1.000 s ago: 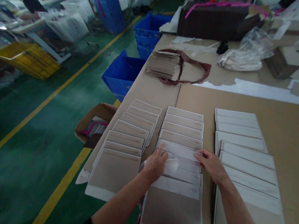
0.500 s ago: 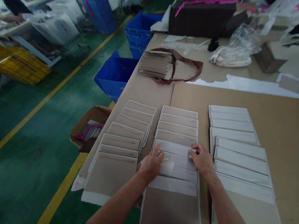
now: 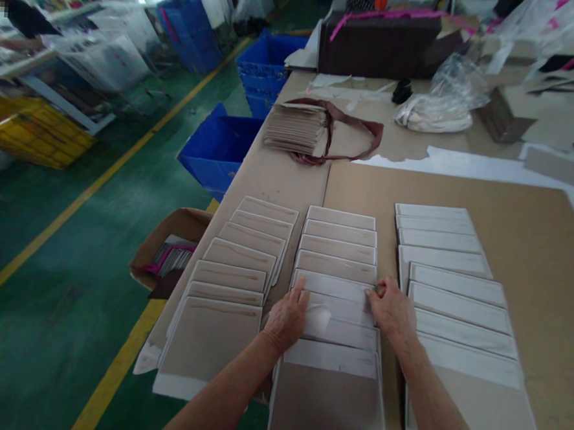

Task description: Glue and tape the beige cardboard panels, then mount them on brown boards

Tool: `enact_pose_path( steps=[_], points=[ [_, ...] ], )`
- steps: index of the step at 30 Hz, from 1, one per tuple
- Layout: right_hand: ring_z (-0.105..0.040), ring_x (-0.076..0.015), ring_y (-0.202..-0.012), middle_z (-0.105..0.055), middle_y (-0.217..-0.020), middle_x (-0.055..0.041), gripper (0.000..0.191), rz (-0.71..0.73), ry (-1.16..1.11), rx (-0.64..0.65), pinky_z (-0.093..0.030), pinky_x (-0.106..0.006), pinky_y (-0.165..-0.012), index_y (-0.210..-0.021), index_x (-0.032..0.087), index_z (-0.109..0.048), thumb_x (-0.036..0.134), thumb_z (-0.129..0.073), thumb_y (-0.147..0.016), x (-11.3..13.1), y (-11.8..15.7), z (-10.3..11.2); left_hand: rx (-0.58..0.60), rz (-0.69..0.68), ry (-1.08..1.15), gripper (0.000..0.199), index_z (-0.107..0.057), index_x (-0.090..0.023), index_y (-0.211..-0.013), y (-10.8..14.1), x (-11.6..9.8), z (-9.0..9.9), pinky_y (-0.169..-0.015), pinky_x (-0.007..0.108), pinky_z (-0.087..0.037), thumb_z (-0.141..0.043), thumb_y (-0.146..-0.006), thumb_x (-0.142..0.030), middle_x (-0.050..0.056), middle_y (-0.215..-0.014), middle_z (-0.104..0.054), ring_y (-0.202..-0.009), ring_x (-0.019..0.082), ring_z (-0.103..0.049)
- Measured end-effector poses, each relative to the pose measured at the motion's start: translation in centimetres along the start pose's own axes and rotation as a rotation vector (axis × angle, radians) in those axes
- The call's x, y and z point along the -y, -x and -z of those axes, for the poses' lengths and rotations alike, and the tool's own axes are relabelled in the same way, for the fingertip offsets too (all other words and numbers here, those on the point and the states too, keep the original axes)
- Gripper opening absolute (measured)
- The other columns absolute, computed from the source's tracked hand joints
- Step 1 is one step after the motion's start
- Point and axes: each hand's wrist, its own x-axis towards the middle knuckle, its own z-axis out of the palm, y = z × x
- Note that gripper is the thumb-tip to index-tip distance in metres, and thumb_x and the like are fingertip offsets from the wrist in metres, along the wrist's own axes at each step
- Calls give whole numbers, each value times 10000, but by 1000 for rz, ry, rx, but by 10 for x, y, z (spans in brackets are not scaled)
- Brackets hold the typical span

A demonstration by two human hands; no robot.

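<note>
The brown surface [image 3: 444, 189] stretches out beyond the hands. The left column of boards [image 3: 229, 279] lies beside the left hand [image 3: 288, 315], the right column [image 3: 460, 323] beside the right hand [image 3: 395, 312], and the middle column [image 3: 342, 336] under their fingers. Over the last second the columns have kept their order. The left hand has stayed put, fingers loosely spread, while the right hand, thumb and forefinger together, has shifted slightly outward, seemingly pinching the right end of the pale strip [image 3: 338, 286]. That strip lies flat between the hands, so the change looks like a small edge adjustment. A loose white piece [image 3: 317, 319] sits just beside the left hand; whether that hand grips it, I cannot tell.
</note>
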Motion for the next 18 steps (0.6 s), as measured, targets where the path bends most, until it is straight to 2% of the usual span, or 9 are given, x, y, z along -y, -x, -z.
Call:
enact_pose_path(
  steps=[3,5,9,10,11,13,15,17,18],
  points=[
    [-613,-224,-771,-657,-905,-92,266,6,-64,-151,-391,-325,-655,-1065,183,-537,288,-491,-825,0,5,5,-36,-8,40,489,-393,-162,-1353,-1,2,-3,-1020,352,-453,-358,-872,-82,131,-1512,-343,-1236,211,-514],
    [-612,-203,-756,-656,-873,-66,252,58,-247,-133,-425,-319,-691,-1025,191,-555,323,-505,-815,9,10,2,-49,-9,81,582,-334,-143,-1404,-4,2,-3,-1037,340,-438,-376,-831,-51,135,-1501,-360,-1261,208,-492],
    [-633,-198,-755,-673,-824,-43,337,105,-707,322,-477,-296,-628,-985,203,-592,475,-523,-797,32,15,-18,-58,12,189,636,-364,-162,-1390,-12,2,8,-1038,287,-425,-423,-769,-37,112,-1416,-453,-1239,175,-495],
    [-639,-199,-750,-681,-836,-52,354,62,-778,394,-483,-294,-608,-975,197,-600,490,-514,-796,33,14,-22,-58,18,218,629,-390,-173,-1372,-14,3,12,-1024,267,-431,-431,-760,-35,103,-1383,-476,-1212,164,-510],
    [-641,-196,-734,-685,-838,-60,357,9,-807,403,-486,-294,-599,-956,191,-607,493,-503,-797,31,12,-24,-60,28,249,620,-420,-185,-1348,-15,3,17,-1004,249,-437,-437,-749,-28,93,-1356,-489,-1180,153,-527],
    [-628,-187,-683,-684,-792,-58,333,-74,-727,254,-478,-297,-604,-903,191,-623,479,-495,-797,20,9,-22,-98,76,326,573,-501,-205,-1269,-15,3,26,-970,234,-444,-449,-729,-17,75,-1299,-515,-1107,141,-558],
    [-604,-188,-654,-669,-725,-43,317,-86,-568,60,-453,-300,-608,-860,204,-640,483,-503,-795,8,9,-13,-184,213,444,390,-597,-193,-1107,-11,2,36,-912,251,-461,-498,-750,-72,64,-1148,-580,-1001,154,-586],
    [-592,-190,-661,-660,-700,-34,333,-43,-546,10,-433,-298,-620,-810,213,-648,520,-520,-795,5,14,-2,-200,408,668,203,-630,-163,-946,-6,-3,44,-768,260,-481,-611,-753,-222,37,-901,-609,-822,159,-589],
    [-589,-188,-668,-657,-702,-33,364,-16,-613,47,-429,-294,-625,-777,211,-643,549,-511,-805,10,19,2,-150,488,832,237,-629,-152,-906,-3,-7,47,-676,251,-467,-669,-721,-295,14,-792,-590,-721,146,-566]
  ],
)
